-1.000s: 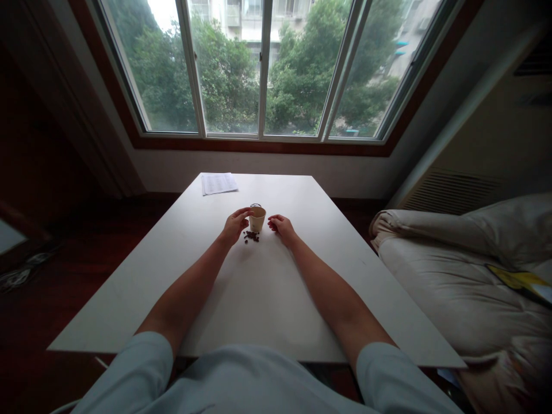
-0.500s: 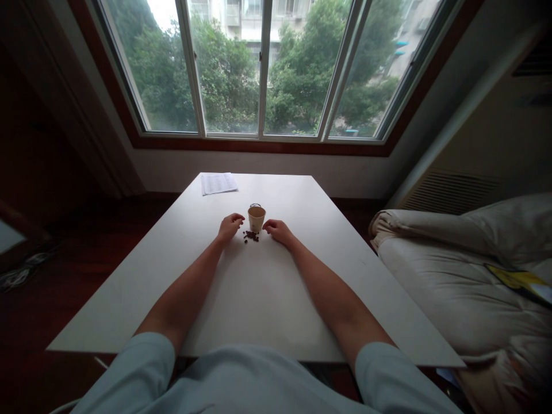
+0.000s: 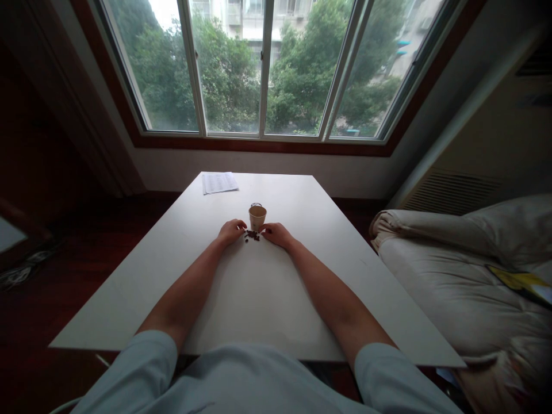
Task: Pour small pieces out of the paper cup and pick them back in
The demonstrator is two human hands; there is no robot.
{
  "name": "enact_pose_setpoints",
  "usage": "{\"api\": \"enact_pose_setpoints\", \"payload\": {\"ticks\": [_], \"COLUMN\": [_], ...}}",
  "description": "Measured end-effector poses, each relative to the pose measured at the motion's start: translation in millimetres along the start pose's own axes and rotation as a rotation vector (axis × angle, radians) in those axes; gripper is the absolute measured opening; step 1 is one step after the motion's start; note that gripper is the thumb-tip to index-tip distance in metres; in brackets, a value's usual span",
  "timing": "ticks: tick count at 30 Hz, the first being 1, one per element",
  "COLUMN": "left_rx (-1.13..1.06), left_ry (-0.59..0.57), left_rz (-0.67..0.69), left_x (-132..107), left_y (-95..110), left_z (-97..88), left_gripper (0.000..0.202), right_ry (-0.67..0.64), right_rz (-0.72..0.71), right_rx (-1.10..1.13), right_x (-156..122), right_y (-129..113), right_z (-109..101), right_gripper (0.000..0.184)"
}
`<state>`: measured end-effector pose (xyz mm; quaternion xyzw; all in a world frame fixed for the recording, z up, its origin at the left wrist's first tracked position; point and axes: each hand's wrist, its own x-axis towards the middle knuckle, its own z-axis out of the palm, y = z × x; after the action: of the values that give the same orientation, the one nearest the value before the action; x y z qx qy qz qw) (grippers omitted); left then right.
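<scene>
Loosely, dark bits (image 3: 252, 234) lie between left hand (image 3: 232, 231) and right hand (image 3: 276, 234), grip closure indiscernible.

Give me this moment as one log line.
left hand: left of small dark pieces; right hand: at their right; tan cup: upright behind them; papers: far left on table; holding: too small to tell

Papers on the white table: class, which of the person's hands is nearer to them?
Left. The left hand is on the near side of the papers, slightly to their right; the right hand is farther right, across the small dark pieces.
</scene>
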<state>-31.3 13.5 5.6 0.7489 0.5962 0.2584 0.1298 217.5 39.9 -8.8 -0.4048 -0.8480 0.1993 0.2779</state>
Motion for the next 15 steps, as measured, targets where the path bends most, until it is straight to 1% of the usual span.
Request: {"api": "enact_pose_setpoints", "payload": {"ticks": [6,10,15], "left_rx": [-0.013,-0.027,-0.002], "left_ry": [-0.004,-0.007,-0.013], "left_rz": [0.018,0.007,0.025], "left_x": [-0.4,-1.5,-2.1], "left_y": [-1.9,-0.8,0.6], "left_z": [0.4,-0.1,-0.8], "left_gripper": [0.023,0.018,0.016], "right_ry": [0.002,0.001,-0.005], "right_rz": [-0.025,-0.020,-0.039], "right_rx": [-0.006,-0.021,-0.077], "right_x": [-1.3,-1.0,-0.6], "right_y": [-0.1,0.2,-3.4], "right_z": [1.2,1.4,0.8], "right_gripper": [0.019,0.023,0.020]}}
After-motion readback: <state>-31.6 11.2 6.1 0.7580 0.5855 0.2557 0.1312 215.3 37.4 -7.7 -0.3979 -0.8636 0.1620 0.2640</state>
